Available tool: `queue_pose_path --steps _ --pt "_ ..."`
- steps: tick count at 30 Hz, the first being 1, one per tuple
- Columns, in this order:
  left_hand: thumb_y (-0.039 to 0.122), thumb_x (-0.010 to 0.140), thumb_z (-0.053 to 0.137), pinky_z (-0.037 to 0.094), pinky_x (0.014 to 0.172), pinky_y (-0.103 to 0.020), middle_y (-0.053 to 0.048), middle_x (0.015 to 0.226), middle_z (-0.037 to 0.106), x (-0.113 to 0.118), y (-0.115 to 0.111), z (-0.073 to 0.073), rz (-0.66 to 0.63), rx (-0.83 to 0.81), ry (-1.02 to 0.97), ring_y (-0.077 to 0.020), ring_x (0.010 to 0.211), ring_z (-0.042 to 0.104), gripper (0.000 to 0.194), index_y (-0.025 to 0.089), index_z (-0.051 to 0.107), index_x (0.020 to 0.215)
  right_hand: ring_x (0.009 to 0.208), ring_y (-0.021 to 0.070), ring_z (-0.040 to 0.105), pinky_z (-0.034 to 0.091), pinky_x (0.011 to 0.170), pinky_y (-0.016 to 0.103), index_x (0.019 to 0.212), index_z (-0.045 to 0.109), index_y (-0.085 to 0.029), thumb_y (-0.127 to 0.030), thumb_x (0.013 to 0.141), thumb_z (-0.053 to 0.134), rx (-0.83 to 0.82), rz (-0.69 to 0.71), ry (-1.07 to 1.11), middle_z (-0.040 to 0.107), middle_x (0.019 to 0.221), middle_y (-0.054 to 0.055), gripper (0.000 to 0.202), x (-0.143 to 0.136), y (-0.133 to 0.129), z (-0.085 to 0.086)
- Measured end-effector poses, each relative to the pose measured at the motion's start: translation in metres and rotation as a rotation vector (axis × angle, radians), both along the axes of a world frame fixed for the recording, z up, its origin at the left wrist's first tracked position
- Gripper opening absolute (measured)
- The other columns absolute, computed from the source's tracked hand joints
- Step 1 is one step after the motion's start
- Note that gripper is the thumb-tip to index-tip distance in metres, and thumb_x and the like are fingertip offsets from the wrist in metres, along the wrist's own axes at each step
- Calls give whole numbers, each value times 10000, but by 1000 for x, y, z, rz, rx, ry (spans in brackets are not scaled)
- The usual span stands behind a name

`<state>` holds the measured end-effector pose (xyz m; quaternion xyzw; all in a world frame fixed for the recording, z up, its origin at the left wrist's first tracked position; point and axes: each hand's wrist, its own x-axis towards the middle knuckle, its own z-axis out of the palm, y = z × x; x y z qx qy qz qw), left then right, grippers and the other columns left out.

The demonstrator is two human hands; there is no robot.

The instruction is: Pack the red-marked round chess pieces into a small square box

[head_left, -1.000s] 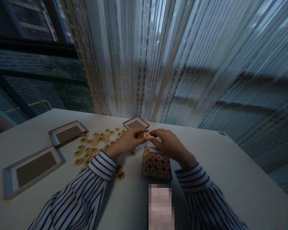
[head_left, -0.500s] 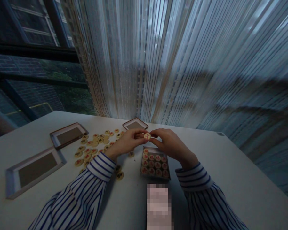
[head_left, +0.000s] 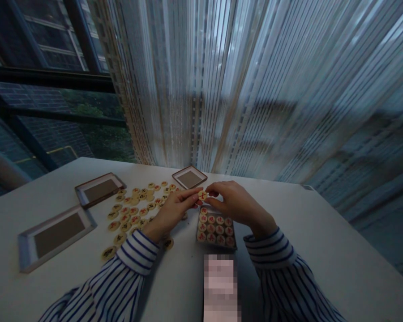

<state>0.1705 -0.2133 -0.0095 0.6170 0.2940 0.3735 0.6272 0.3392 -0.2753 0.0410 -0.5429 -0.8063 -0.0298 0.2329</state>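
Between my two hands, over the far edge of a small open box [head_left: 234,237], is a round, pale Chinese chess piece [head_left: 202,195] with a red character facing me. My left hand [head_left: 174,206] pinches it with its fingertips. My right hand [head_left: 237,201] has its thumb and forefinger at the piece's right edge, with the fingers curled. The box holds rows of red-marked pieces [head_left: 219,229], plus one at its far left corner. Many loose pieces [head_left: 134,210], red-marked and dark-marked, lie spread on the table left of and partly behind my left hand.
On the white table [head_left: 289,250] are three shallow trays or lids: one near left [head_left: 55,237], one behind it [head_left: 100,190] and one at the back [head_left: 189,177]. A blurred-out pinkish object [head_left: 221,288] is at the front. Curtains [head_left: 195,89] hang beyond the far edge.
The piece has moved slightly left and toward me, and my left hand has shifted down with it. My right hand stays close to it. The view has turned a little.
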Motion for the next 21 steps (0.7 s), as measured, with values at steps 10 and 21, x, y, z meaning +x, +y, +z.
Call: queue_pose_path --steps 10,21 --pt "288 593 769 463 634 -177 4 732 679 3 -22 -18 185 -320 -255 -75 645 587 315 170 674 870 800 157 604 400 711 270 968 621 -184 -324 825 539 -103 -10 -87 676 869 36 217 -10 -2 2" --pt "328 586 764 452 656 -204 -26 791 698 2 -25 -33 208 -318 -247 -98 680 591 338 165 700 875 814 166 599 392 693 262 956 635 -185 -268 822 516 -199 -6 -158 678 882 45 197 -19 -1 0"
